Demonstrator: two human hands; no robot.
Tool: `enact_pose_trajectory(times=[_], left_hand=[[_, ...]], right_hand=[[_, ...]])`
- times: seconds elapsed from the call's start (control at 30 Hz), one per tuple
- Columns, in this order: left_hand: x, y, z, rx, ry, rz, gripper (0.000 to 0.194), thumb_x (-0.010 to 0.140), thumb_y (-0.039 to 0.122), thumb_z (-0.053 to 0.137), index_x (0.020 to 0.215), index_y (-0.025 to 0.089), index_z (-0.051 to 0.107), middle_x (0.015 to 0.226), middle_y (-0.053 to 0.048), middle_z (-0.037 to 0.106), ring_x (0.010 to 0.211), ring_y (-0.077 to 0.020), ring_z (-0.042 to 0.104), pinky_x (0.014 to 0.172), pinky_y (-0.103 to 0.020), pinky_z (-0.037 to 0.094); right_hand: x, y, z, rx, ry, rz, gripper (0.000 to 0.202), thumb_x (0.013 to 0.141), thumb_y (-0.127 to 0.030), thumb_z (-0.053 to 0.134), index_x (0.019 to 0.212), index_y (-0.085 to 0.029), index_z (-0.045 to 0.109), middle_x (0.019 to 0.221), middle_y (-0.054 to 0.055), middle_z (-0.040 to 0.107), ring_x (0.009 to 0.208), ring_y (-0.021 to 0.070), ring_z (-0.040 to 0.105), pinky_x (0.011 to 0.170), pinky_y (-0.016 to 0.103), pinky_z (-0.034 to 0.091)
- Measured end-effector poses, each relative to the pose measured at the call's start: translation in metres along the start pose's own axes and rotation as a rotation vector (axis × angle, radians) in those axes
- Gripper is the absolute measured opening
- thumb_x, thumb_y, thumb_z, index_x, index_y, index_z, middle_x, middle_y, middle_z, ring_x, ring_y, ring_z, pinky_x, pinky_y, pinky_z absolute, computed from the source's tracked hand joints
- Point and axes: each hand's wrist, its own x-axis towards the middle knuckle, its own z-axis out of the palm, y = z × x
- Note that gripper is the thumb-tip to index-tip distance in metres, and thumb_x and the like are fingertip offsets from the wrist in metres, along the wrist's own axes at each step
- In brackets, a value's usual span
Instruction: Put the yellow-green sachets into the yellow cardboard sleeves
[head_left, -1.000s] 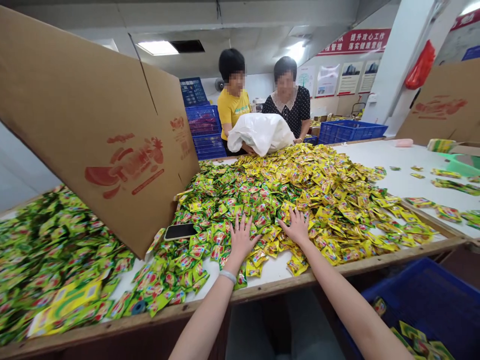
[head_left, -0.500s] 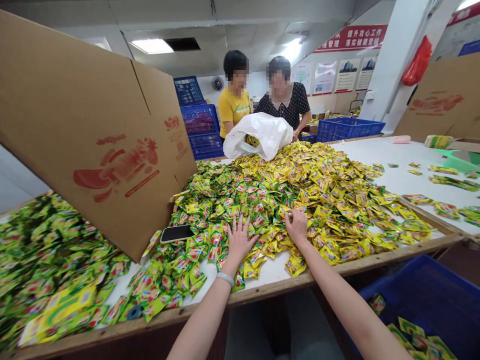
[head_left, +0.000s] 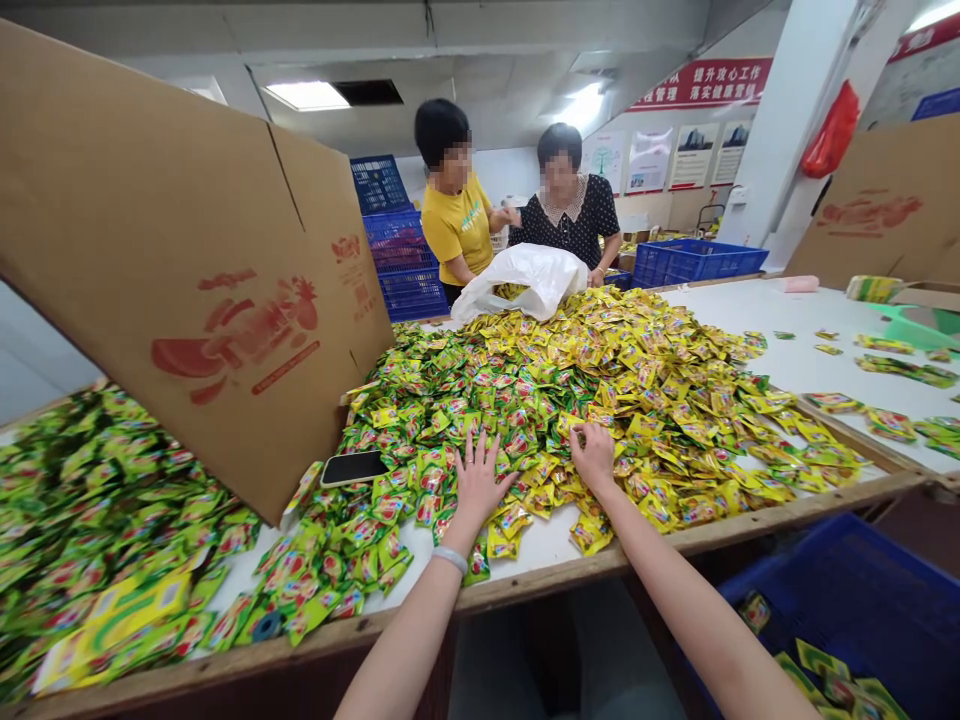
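My left hand [head_left: 480, 475] lies palm down with its fingers spread over green snack packets [head_left: 431, 470], a band round its wrist. To its right, my right hand [head_left: 595, 455] rests at the edge of the yellow packets [head_left: 679, 440]. Its fingers are curled under, and I cannot make out what is inside them. Green and yellow packets form one large heap in front of both hands. A dark-screened phone [head_left: 354, 468] lies on the packets left of my left hand.
A tall cardboard box [head_left: 247, 290] leans at left, with more green packets [head_left: 60, 520] beside it. Across the heap, two co-workers stand by a white plastic sack [head_left: 536, 275]. A blue crate [head_left: 847, 610] holding packets sits below the table's wooden edge [head_left: 757, 530].
The white sack has sunk lower on the heap. The co-worker in yellow has leaned left, and a raised hand now shows. My hands have stayed in place.
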Motion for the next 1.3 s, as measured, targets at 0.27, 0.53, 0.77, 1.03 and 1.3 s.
enact_pose_trajectory(times=[0.27, 0.53, 0.77, 1.03, 1.3], left_hand=[[0.0001, -0.0004, 0.0007, -0.012, -0.005, 0.001, 0.074, 0.092, 0.063, 0.050, 0.155, 0.025, 0.037, 0.167, -0.012, 0.023, 0.156, -0.0357, 0.009, 0.122, -0.064, 0.014], [-0.0002, 0.0001, 0.0000, -0.014, -0.010, -0.001, 0.072, 0.094, 0.062, 0.046, 0.155, 0.025, 0.037, 0.167, -0.011, 0.021, 0.156, -0.0350, 0.008, 0.121, -0.065, 0.013], [0.0001, 0.0004, -0.0009, -0.017, -0.019, -0.002, 0.075, 0.092, 0.063, 0.050, 0.155, 0.025, 0.036, 0.167, -0.011, 0.021, 0.156, -0.0347, 0.008, 0.121, -0.065, 0.013], [-0.0004, -0.0007, 0.0018, -0.010, -0.002, 0.003, 0.075, 0.092, 0.062, 0.051, 0.155, 0.025, 0.036, 0.166, -0.011, 0.023, 0.156, -0.0348, 0.008, 0.122, -0.065, 0.013], [-0.0006, 0.0008, 0.0001, -0.017, -0.011, -0.003, 0.075, 0.092, 0.062, 0.051, 0.156, 0.026, 0.035, 0.167, -0.011, 0.019, 0.156, -0.0346, 0.007, 0.122, -0.065, 0.012]], right_hand=[[-0.0010, -0.0002, -0.0001, -0.006, 0.000, 0.007, 0.028, 0.099, -0.038, 0.042, 0.090, -0.019, 0.061, 0.093, 0.009, 0.066, 0.091, 0.0245, 0.055, 0.081, 0.035, 0.037], [-0.0011, -0.0005, -0.0011, -0.006, -0.004, 0.001, 0.027, 0.098, -0.037, 0.042, 0.090, -0.019, 0.061, 0.095, 0.010, 0.065, 0.092, 0.0242, 0.055, 0.081, 0.035, 0.038], [-0.0007, 0.0005, -0.0007, -0.008, -0.012, 0.006, 0.028, 0.098, -0.037, 0.041, 0.092, -0.019, 0.061, 0.095, 0.010, 0.065, 0.093, 0.0251, 0.055, 0.081, 0.036, 0.038], [-0.0012, 0.0009, 0.0004, -0.008, -0.019, 0.016, 0.030, 0.099, -0.038, 0.039, 0.091, -0.020, 0.061, 0.095, 0.009, 0.063, 0.092, 0.0240, 0.054, 0.082, 0.036, 0.038], [-0.0015, 0.0018, 0.0005, 0.002, -0.027, 0.013, 0.030, 0.099, -0.039, 0.039, 0.092, -0.020, 0.061, 0.097, 0.009, 0.064, 0.093, 0.0239, 0.055, 0.084, 0.036, 0.039]])
